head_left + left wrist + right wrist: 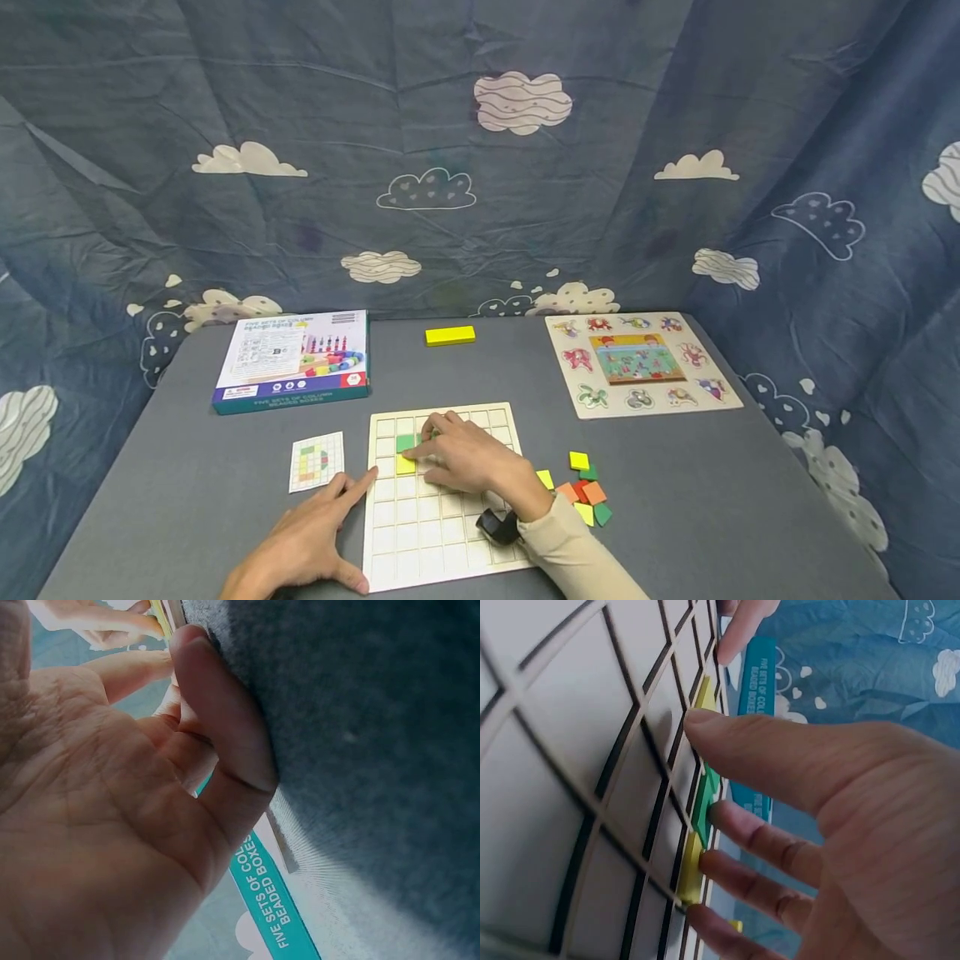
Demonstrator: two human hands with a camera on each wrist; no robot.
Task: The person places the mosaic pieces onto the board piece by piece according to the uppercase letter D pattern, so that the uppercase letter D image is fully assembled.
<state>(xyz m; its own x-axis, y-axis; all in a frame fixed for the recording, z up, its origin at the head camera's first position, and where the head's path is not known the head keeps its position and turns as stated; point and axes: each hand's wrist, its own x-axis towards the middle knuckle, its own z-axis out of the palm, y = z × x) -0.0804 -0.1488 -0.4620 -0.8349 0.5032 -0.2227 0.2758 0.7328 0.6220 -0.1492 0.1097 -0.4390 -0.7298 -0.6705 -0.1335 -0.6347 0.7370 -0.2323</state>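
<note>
A pale wooden grid board (405,537) lies on the table. My right hand (468,454) is over its upper part, palm down, index fingertip at a yellow square tile (406,467). Directly above that tile sits a green tile (405,442); more green shows beside it, partly behind the fingers. The right wrist view shows another yellow tile (691,874) in the grid beside the green ones, close to the fingertips, with the thumb spread apart. At the board's left edge rests my left hand (311,533), index fingertip and thumb touching the border.
A small card with a coloured grid pattern (318,462) lies left of the board. Loose yellow, green, red and orange tiles (594,493) are piled at its right. Farther back are a beaded-boxes carton (292,362), a yellow block (450,336) and a picture board (558,337).
</note>
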